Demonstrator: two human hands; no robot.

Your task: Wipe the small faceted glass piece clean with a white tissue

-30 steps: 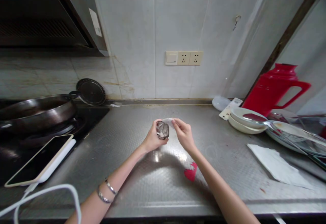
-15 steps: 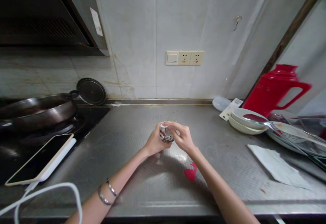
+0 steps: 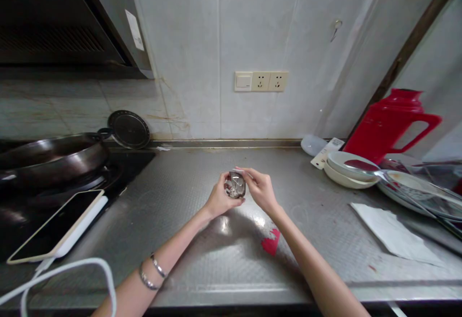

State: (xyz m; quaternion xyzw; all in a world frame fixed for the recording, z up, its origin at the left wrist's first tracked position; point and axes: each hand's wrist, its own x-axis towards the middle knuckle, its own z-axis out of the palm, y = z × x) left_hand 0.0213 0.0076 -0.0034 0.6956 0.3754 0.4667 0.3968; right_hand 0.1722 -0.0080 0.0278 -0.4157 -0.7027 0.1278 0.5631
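Note:
Over the middle of the steel counter, my left hand (image 3: 221,197) is wrapped round a small, shiny, see-through round glass (image 3: 235,185) from its left side and below. Dark and reddish reflections show in it, and its opening seems tilted toward me. My right hand (image 3: 260,187) is closed at the upper right rim, thumb and fingers together. A small white sliver (image 3: 237,170) shows at these fingertips; its kind is too small to tell. Below the hands, a jagged red patch (image 3: 270,243) lies on the counter.
To the left are a pan (image 3: 57,158) on the hob and a phone (image 3: 56,225) with a white cable (image 3: 72,265). At right stand stacked bowls (image 3: 350,175), a red thermos jug (image 3: 390,124), plates (image 3: 407,187) and a white paper napkin (image 3: 391,233).
The glass has turned, so more of its clear round face shows. My right fingers have moved from over its top to its upper right rim.

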